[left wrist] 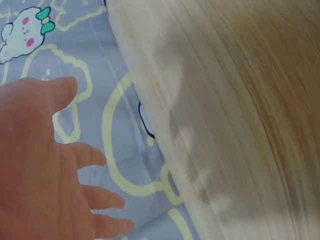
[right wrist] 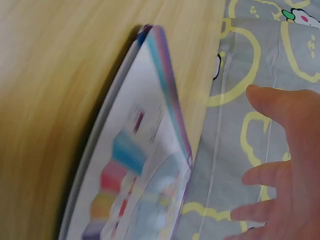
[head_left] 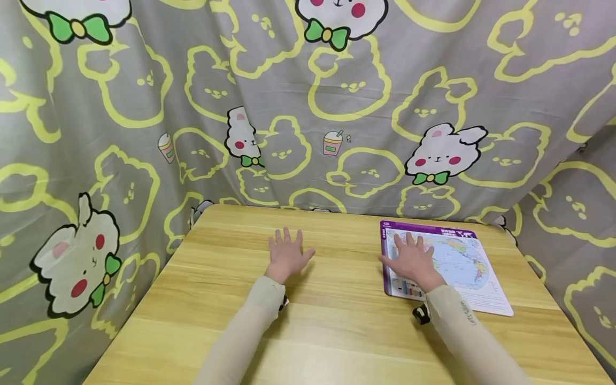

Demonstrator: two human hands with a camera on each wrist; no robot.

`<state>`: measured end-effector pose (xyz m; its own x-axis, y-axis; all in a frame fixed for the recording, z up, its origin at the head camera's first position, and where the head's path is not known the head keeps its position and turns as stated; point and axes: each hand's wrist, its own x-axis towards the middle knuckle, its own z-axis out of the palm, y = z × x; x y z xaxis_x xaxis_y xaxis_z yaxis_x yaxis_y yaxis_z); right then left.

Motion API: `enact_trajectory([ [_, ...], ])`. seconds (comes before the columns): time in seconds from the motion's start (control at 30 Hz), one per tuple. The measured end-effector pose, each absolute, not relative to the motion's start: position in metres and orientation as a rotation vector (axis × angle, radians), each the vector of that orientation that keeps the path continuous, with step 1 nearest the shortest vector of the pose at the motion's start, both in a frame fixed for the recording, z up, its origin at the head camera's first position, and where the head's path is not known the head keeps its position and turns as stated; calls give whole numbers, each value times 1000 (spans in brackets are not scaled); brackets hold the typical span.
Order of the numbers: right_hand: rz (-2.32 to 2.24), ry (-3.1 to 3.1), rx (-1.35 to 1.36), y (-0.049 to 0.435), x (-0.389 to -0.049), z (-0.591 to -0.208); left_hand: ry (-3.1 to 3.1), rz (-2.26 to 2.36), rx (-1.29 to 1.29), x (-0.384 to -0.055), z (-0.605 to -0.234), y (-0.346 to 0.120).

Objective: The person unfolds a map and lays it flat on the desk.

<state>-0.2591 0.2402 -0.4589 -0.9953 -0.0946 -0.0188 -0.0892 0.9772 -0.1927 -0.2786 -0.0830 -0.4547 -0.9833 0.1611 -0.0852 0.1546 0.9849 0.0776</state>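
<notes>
My left hand (head_left: 287,256) is held out over the left-middle part of the wooden table (head_left: 337,331), palm down with fingers spread. It holds nothing; in the left wrist view its thumb and fingers stand apart from the tabletop. My right hand (head_left: 415,262) reaches over the left part of a flat board printed with a world map (head_left: 462,272), fingers spread as well. The board has a purple top and left border and lies at the table's right. In the right wrist view the right hand (right wrist: 300,160) appears clear of the board's face.
A grey curtain (head_left: 284,80) with yellow outlines and white rabbits hangs behind the table and along both sides. The table's back edge (head_left: 289,209) runs close to it. Each wrist carries a small dark device, such as the strap piece (head_left: 421,314) at the right cuff.
</notes>
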Motion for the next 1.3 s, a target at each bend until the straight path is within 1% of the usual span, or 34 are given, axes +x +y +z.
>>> enact_trajectory([
  [0.23, -405, 3101, -320, 265, -252, -464, 2986, 232, 565, -277, -453, -65],
  [0.43, -435, 3101, -389, 288, -243, -465, 2929, 161, 763, -272, -457, -43],
  [0.63, -436, 3065, -462, 316, -235, -469, 2886, 89, 876, -265, -458, -17],
  [1.0, -434, 3037, -537, 362, -216, -477, 2870, -53, 984, -256, -465, 34],
  [1.17, -424, 3030, -570, 377, -209, -480, 2848, -134, 1045, -249, -472, 56],
  [1.3, -392, 3020, -582, 385, -206, -484, 2820, -164, 1044, -245, -478, 69],
])
